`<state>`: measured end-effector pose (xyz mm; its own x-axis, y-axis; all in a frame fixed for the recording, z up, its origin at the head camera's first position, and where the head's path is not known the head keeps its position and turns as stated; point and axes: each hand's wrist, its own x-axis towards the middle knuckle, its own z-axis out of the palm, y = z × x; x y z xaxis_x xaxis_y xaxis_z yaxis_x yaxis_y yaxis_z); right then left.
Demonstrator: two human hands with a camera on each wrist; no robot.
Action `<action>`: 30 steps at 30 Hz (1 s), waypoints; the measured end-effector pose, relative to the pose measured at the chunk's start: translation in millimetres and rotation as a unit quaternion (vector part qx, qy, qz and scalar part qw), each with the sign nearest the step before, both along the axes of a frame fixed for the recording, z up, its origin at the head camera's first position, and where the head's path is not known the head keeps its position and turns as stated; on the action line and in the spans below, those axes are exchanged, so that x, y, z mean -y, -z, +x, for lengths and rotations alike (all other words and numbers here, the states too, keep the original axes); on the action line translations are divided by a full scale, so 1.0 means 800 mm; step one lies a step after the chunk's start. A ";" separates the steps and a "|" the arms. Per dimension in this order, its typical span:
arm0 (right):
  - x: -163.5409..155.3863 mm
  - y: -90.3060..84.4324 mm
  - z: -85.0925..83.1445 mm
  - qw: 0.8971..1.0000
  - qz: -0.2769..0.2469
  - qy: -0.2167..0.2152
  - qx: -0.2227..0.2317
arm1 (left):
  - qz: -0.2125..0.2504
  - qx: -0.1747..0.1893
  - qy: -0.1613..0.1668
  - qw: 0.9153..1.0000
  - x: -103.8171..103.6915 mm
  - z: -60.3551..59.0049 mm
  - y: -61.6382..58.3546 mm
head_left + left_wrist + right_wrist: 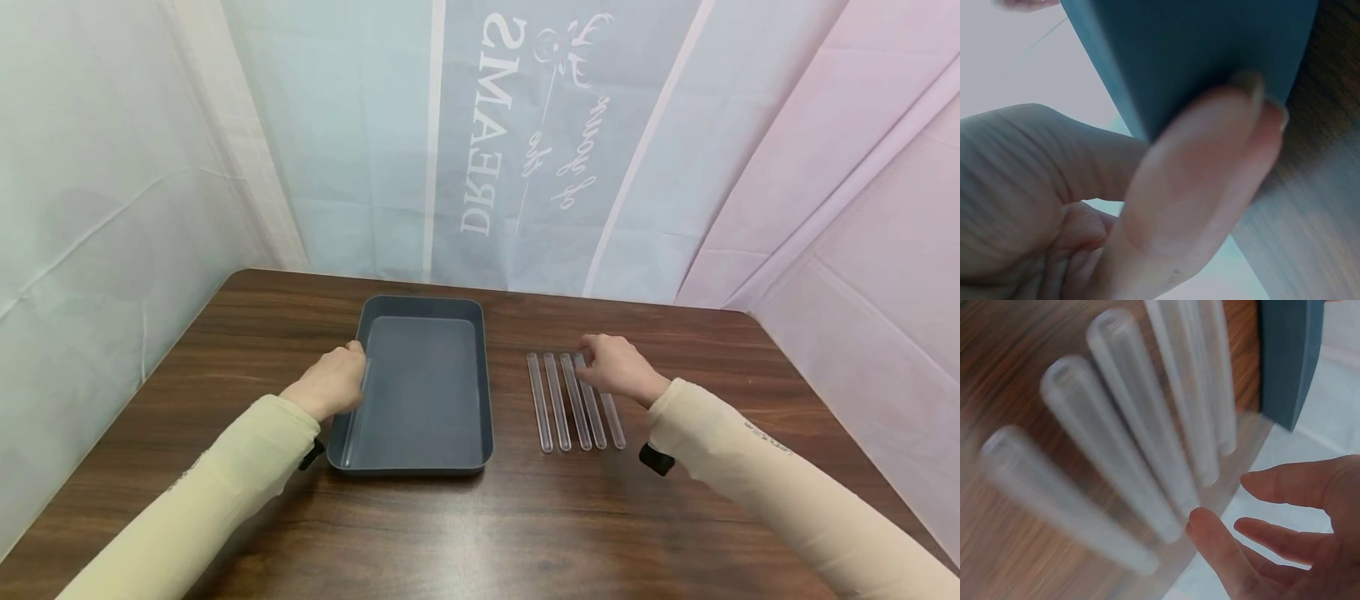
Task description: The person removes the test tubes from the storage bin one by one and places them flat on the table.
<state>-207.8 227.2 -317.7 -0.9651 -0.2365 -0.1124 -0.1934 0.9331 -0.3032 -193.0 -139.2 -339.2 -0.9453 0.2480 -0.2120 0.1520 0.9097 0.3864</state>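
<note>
On the left of the head view, a dark grey rectangular tray [423, 392] lies on the table. My left hand [330, 385] pinches its left wall, with the thumb and fingers on either side of the rim; the left wrist view shows fingers against the outer wall. One clear tube [351, 442] lies inside along the tray's left edge. To the tray's right, several clear plastic tubes [557, 404] lie side by side. Over their far right ends hovers my right hand [617, 367], fingers parted and holding nothing; in the right wrist view its fingertips are close to the tube ends.
The brown wood-grain table [465, 533] carries both the tray and the tubes. Behind it hangs a pale blue cloth [375, 150] with white lettering, and white cloth [90, 192] closes off the sides. A wall of the tray [1288, 356] appears beyond the tubes in the right wrist view.
</note>
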 end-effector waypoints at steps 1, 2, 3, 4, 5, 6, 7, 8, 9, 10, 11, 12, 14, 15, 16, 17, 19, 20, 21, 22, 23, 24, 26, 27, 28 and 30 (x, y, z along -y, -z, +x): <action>0.005 -0.001 0.000 1.000 -0.005 -0.004 0.001 | 0.001 0.000 0.001 1.000 0.000 0.000 0.000; 0.010 -0.001 -0.001 1.000 -0.009 -0.008 0.000 | 0.001 0.001 0.001 1.000 0.000 0.000 0.000; 0.016 -0.002 -0.001 1.000 -0.012 -0.012 -0.001 | 0.001 0.002 0.001 1.000 0.001 0.000 0.000; 0.021 -0.003 -0.001 1.000 -0.015 -0.014 -0.002 | 0.000 0.003 0.001 1.000 0.001 0.000 0.000; 0.026 -0.003 -0.002 1.000 -0.016 -0.017 -0.005 | 0.000 0.003 0.001 1.000 0.001 0.000 0.000; 0.031 -0.004 -0.002 1.000 -0.018 -0.021 -0.006 | 0.001 0.005 0.000 1.000 0.001 0.000 0.000; 0.036 -0.005 -0.002 0.999 -0.022 -0.025 -0.004 | 0.001 0.006 0.000 1.000 0.001 0.000 0.000; 0.040 -0.006 -0.002 0.999 -0.024 -0.026 -0.002 | 0.001 0.006 0.000 1.000 0.001 0.000 0.000; 0.044 -0.006 -0.002 0.999 -0.026 -0.029 -0.002 | 0.002 0.007 0.000 1.000 0.001 0.000 0.000; 0.048 -0.006 -0.002 0.999 -0.028 -0.029 0.001 | 0.003 0.007 0.001 1.000 0.001 0.000 0.000; 0.051 -0.007 -0.002 0.999 -0.031 -0.030 0.003 | 0.004 0.006 0.002 1.000 0.001 0.000 0.000; 0.055 -0.009 -0.001 0.999 -0.034 -0.032 0.005 | 0.004 0.005 0.004 1.000 0.001 0.000 -0.001; 0.062 -0.009 0.000 0.999 -0.038 -0.034 0.004 | 0.003 0.002 0.005 1.000 0.001 0.001 -0.001; 0.066 -0.010 0.000 0.999 -0.038 -0.037 0.002 | 0.003 0.002 0.006 1.000 0.001 0.001 -0.001; 0.070 -0.010 0.000 0.999 -0.039 -0.037 0.002 | 0.004 0.001 0.006 1.000 0.001 0.001 -0.001; 0.073 -0.011 0.000 0.998 -0.040 -0.039 0.001 | 0.004 0.000 0.005 1.000 0.001 0.000 0.000; 0.079 -0.011 -0.001 0.998 -0.038 -0.044 -0.002 | 0.005 0.000 0.004 1.000 0.000 0.000 0.000; 0.082 -0.012 -0.001 0.998 -0.037 -0.045 -0.003 | 0.005 0.000 0.004 1.000 0.000 0.000 0.000; 0.085 -0.012 -0.001 0.998 -0.037 -0.046 -0.003 | 0.004 0.000 0.005 1.000 0.000 0.000 0.000; 0.087 -0.013 -0.001 0.998 -0.037 -0.048 -0.003 | 0.003 0.001 0.005 1.000 0.000 0.000 0.000; 0.090 -0.014 -0.001 0.998 -0.037 -0.050 -0.004 | 0.003 0.002 0.005 1.000 0.000 0.000 0.000; 0.092 -0.014 -0.001 0.998 -0.038 -0.052 -0.005 | 0.002 0.003 0.005 1.000 0.000 0.000 -0.001; 0.098 -0.015 0.000 0.998 -0.041 -0.055 -0.006 | 0.000 0.003 0.005 1.000 0.000 0.000 -0.001; 0.101 -0.015 0.000 0.997 -0.042 -0.058 -0.007 | -0.001 0.004 0.005 1.000 0.000 -0.001 -0.001; 0.104 -0.016 0.000 0.997 -0.043 -0.060 -0.008 | -0.001 0.004 0.004 1.000 0.001 -0.001 -0.002; 0.112 -0.017 -0.001 0.997 -0.044 -0.067 -0.010 | -0.001 0.004 0.005 1.000 0.001 -0.001 -0.002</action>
<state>-208.6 137.9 -304.0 -0.9262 -0.3713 -0.0657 -0.3215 0.8685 -0.3772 -193.7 -140.0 -337.9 -0.9410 0.2573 -0.2199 0.1587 0.9092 0.3850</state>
